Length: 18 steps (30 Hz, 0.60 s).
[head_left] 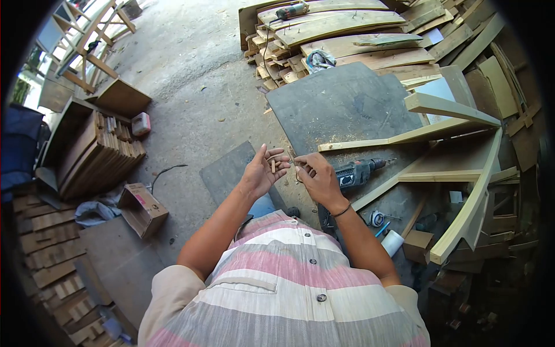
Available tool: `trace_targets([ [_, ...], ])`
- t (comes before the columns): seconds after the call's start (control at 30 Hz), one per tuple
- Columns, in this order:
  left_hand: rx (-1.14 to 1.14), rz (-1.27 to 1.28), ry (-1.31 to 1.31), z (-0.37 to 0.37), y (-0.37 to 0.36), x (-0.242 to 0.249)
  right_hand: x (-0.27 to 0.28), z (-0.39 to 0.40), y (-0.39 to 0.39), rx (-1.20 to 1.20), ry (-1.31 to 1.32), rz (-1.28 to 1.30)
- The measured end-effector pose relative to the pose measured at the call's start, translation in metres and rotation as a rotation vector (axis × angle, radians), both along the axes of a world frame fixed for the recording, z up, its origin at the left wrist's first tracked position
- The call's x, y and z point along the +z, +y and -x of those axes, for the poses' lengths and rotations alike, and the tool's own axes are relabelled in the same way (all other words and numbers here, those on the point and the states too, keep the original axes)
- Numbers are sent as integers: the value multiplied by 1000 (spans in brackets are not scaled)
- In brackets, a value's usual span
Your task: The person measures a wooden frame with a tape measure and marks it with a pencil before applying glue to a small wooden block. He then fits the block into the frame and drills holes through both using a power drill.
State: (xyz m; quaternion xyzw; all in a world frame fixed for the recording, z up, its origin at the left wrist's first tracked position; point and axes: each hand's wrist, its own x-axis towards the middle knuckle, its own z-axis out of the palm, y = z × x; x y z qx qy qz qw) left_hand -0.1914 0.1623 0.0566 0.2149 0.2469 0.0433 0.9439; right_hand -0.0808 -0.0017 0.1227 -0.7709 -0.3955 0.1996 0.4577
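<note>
My left hand (263, 172) is palm up, its fingers curled round a few small wooden dowels (273, 166) that lie in the palm. Just to its right, my right hand (317, 178) is closed in a pinch, with the fingertips near those of the left hand. What the pinch holds is too small to make out. A cordless-style drill (354, 173) lies right beside my right hand, its bit pointing right. Behind it, a wooden frame (445, 175) of pale slats leans over the dark board (352, 104).
Curved planks (341, 26) are stacked at the back, with a power tool (292, 10) on top. At the left are stacked panels (98, 153) and a cardboard box (141, 211). A tape measure (377, 218) and a white roll (393, 243) lie at the right.
</note>
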Motion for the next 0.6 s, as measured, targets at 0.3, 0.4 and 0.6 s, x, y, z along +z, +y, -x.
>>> trace_targets([
  [0.3, 6, 57, 60, -9, -18, 25, 6, -8, -16, -39, -125, -8],
  [0.4, -43, 67, 21, -7, -23, 23, 9, 1, -13, 60, -58, -19],
  [0.6, -217, 12, -20, -16, -47, 18, -16, 11, -28, -4, -222, 38],
])
